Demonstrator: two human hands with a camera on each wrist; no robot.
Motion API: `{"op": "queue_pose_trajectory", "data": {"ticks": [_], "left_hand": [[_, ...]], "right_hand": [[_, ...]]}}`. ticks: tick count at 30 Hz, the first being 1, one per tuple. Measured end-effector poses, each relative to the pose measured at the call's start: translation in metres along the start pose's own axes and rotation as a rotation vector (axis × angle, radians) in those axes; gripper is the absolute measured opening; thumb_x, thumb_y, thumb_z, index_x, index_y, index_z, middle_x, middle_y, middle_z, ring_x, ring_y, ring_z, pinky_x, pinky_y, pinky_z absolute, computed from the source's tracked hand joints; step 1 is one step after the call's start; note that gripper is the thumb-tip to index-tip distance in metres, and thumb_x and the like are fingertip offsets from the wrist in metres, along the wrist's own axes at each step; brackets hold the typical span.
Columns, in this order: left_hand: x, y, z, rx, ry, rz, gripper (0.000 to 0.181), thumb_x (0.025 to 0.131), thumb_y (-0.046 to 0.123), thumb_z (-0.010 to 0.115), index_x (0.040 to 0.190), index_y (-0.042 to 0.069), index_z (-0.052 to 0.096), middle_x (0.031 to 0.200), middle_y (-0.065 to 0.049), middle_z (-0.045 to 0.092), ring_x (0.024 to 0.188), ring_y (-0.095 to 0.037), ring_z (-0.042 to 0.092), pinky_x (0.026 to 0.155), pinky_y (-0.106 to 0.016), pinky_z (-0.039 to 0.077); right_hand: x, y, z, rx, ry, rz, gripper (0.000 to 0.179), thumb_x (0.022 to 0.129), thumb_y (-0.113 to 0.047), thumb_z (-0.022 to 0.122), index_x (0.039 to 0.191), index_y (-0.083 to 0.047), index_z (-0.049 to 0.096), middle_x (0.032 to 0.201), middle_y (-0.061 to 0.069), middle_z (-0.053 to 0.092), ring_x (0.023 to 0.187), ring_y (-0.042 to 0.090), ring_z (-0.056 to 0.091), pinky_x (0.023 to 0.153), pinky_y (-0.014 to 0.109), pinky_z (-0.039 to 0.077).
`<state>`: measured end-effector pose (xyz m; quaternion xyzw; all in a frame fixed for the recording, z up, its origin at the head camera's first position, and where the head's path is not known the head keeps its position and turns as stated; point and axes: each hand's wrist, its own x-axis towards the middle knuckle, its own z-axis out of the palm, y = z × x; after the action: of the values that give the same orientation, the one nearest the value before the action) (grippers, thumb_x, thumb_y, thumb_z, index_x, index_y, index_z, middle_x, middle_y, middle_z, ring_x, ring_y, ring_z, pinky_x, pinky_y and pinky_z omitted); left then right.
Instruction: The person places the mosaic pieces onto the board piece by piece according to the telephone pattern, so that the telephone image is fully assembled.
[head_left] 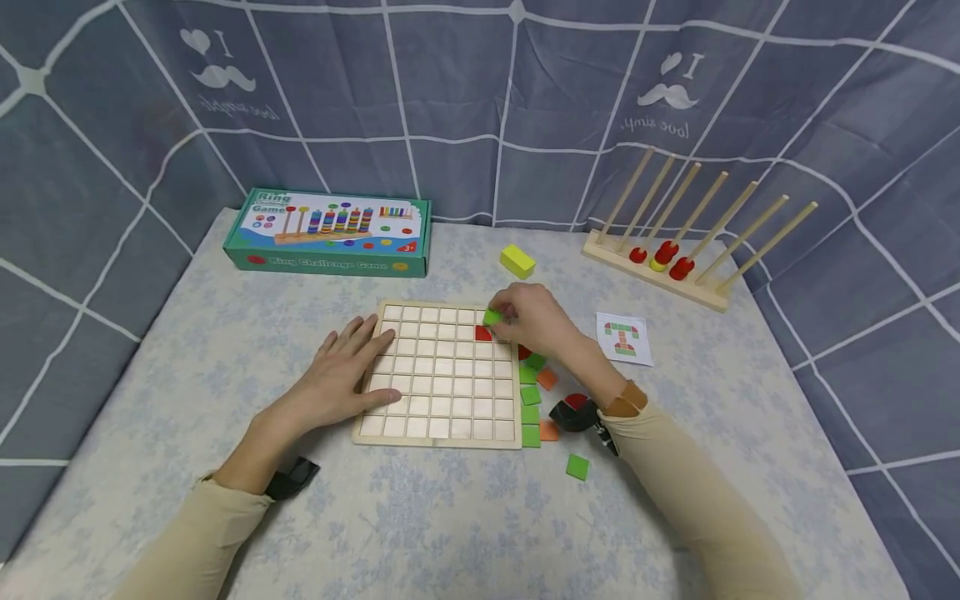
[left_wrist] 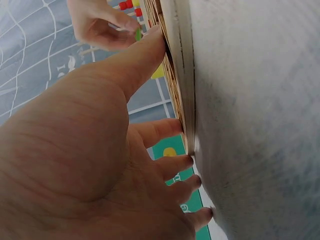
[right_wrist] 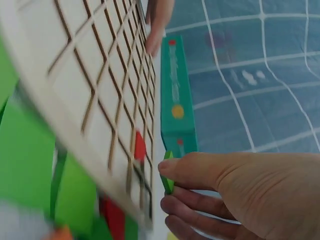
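Observation:
A wooden grid board (head_left: 433,375) lies flat on the table, with one red quarter-round tile (head_left: 483,333) in a cell near its upper right. My left hand (head_left: 337,375) rests spread over the board's left edge; in the left wrist view its thumb and index finger touch the frame. My right hand (head_left: 536,318) pinches a small green square tile (right_wrist: 168,175) between thumb and fingers, just above the board's top right corner. Along the right edge lie several green tiles (head_left: 530,414), orange tiles (head_left: 547,379) and a red tile (head_left: 523,352), the last partly hidden by the right hand.
A picture card (head_left: 625,339) shows a T-shaped pattern right of the board. Behind stand a yellow block (head_left: 517,262), a green game box (head_left: 330,233) and a peg rack (head_left: 652,271) with red and yellow rings. One loose green tile (head_left: 577,467) lies nearer me.

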<state>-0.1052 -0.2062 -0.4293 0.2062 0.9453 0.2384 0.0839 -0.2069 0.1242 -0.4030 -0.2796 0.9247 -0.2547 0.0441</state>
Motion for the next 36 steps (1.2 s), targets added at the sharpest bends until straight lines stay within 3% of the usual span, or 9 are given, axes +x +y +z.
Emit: {"op": "queue_pose_trajectory", "data": {"ticks": [7,16,24,31,36], "left_hand": [[0.001,0.0,0.0,-0.002,-0.001,-0.005,0.09,0.097,0.047,0.074,0.165,0.004,0.033,0.174,-0.027,0.014,0.161,-0.049,0.009,0.124,-0.073,0.007],[0.001,-0.001,0.001,0.001,0.001,-0.009,0.09,0.097,0.047,0.074,0.165,0.004,0.033,0.174,-0.027,0.014,0.161,-0.048,0.009,0.124,-0.074,0.008],[0.001,0.002,-0.001,0.002,-0.008,-0.018,0.09,0.098,0.047,0.074,0.165,0.004,0.033,0.174,-0.027,0.014,0.161,-0.049,0.009,0.125,-0.073,0.007],[0.001,0.004,-0.002,-0.003,-0.014,-0.018,0.09,0.097,0.046,0.074,0.165,0.004,0.033,0.174,-0.028,0.014,0.161,-0.049,0.009,0.124,-0.074,0.007],[0.001,0.004,-0.001,-0.004,-0.009,-0.015,0.09,0.097,0.046,0.075,0.165,0.004,0.033,0.174,-0.027,0.014,0.161,-0.049,0.009,0.124,-0.074,0.007]], "right_hand": [[0.022,-0.029,0.021,-0.016,-0.027,-0.083,0.024,0.092,-0.013,0.084,0.114,-0.006,0.078,0.102,0.009,0.075,0.092,0.021,0.071,0.082,0.034,0.058],[0.042,-0.054,0.043,-0.052,-0.072,-0.113,0.021,0.095,-0.016,0.079,0.115,-0.008,0.079,0.104,0.006,0.073,0.093,0.017,0.068,0.081,0.031,0.057],[0.043,-0.059,0.051,-0.062,-0.068,-0.123,0.025,0.094,-0.018,0.083,0.117,-0.01,0.08,0.105,0.005,0.074,0.095,0.016,0.067,0.083,0.029,0.056],[0.04,-0.054,0.055,0.049,-0.031,-0.084,0.028,0.093,-0.018,0.084,0.118,-0.008,0.079,0.106,0.006,0.073,0.097,0.017,0.068,0.085,0.028,0.056],[0.038,-0.051,0.055,0.073,-0.033,-0.1,0.024,0.095,-0.016,0.081,0.118,-0.008,0.079,0.11,0.006,0.073,0.099,0.018,0.068,0.087,0.03,0.056]]}}
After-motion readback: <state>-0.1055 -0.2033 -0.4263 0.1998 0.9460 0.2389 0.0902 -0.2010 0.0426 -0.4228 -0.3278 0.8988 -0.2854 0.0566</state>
